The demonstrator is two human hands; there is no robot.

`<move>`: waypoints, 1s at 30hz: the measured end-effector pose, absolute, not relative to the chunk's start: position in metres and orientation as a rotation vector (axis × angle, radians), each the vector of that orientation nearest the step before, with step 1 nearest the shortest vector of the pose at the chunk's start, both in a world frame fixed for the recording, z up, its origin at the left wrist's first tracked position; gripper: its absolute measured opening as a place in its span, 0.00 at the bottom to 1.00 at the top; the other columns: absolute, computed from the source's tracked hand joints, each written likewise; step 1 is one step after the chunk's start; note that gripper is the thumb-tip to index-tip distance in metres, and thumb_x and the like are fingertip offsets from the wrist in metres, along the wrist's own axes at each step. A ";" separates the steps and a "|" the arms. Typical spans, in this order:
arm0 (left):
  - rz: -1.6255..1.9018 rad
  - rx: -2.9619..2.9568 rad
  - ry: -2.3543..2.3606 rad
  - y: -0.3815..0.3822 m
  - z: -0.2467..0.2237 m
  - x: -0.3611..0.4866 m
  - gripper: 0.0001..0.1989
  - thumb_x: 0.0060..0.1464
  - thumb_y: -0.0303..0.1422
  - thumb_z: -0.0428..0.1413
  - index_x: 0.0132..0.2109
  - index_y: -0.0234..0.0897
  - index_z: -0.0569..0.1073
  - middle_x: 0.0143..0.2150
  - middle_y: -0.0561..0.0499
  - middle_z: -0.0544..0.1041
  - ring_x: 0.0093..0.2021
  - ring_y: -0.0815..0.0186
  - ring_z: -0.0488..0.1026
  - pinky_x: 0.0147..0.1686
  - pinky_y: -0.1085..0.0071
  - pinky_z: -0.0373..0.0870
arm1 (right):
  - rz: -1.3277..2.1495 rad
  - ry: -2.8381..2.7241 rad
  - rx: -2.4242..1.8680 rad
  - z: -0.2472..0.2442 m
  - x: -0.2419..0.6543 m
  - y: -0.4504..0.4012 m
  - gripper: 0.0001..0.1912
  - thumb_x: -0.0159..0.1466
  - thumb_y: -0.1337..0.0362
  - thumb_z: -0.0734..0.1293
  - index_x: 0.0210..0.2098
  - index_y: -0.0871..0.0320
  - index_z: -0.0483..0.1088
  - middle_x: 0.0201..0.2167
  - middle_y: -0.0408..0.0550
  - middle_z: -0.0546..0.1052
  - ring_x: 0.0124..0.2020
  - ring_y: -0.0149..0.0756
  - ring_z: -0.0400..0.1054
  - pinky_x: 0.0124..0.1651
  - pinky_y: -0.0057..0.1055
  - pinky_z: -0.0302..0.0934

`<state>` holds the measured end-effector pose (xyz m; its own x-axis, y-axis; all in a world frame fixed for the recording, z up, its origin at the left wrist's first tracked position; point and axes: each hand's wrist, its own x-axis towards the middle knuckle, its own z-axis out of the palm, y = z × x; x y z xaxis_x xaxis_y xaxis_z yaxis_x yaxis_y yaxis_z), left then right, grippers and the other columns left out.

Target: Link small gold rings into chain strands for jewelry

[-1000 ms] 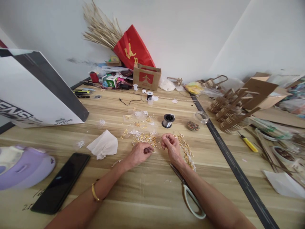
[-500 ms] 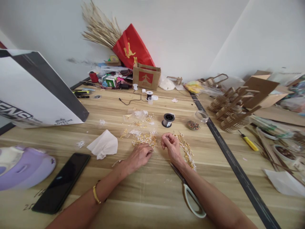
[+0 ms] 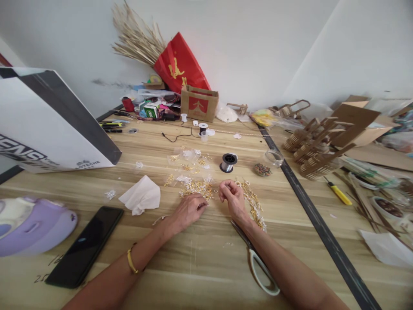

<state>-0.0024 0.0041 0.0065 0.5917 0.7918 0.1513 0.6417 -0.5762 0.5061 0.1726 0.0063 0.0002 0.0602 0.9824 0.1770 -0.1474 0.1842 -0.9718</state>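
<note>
Beads and findings (image 3: 198, 188) in gold and silver lie in a loose pile on the wooden table (image 3: 180, 275), at 1 o'clock from the left hand (image 3: 190, 209), whose fingers reach its near edge. That hand is palm down, fingers curled and drawn together near the thumb; I cannot tell whether they pinch anything. At 3 o'clock from it, apart, the right hand (image 3: 232, 198) has its fingers folded in and thumb close to the index finger; anything between them is too small to tell.

Gold and silver strands (image 3: 254, 206) lie at 3 o'clock beside the right hand, a wire spool (image 3: 229, 163) stands at 12, and scissors (image 3: 263, 273) lie at 5, alongside the forearm. White tissue (image 3: 142, 194) sits near 10 o'clock from the left hand; 1 black phone (image 3: 84, 246) lies between 8 and 9.
</note>
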 end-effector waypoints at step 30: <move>0.607 2.286 1.173 0.003 0.010 -0.001 0.07 0.51 0.24 0.53 0.31 0.36 0.75 0.29 0.51 0.76 0.29 0.68 0.70 0.34 0.74 0.64 | 1.116 -1.143 -0.987 -0.003 0.173 0.008 0.11 0.60 0.58 0.66 0.26 0.59 0.65 0.15 0.37 0.64 0.16 0.24 0.55 0.20 0.23 0.49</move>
<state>-0.0012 0.0030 0.0102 0.5304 0.8325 0.1601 0.6111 -0.5064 0.6084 0.1731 0.0076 -0.0031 0.0574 0.9832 0.1734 -0.1497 0.1801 -0.9722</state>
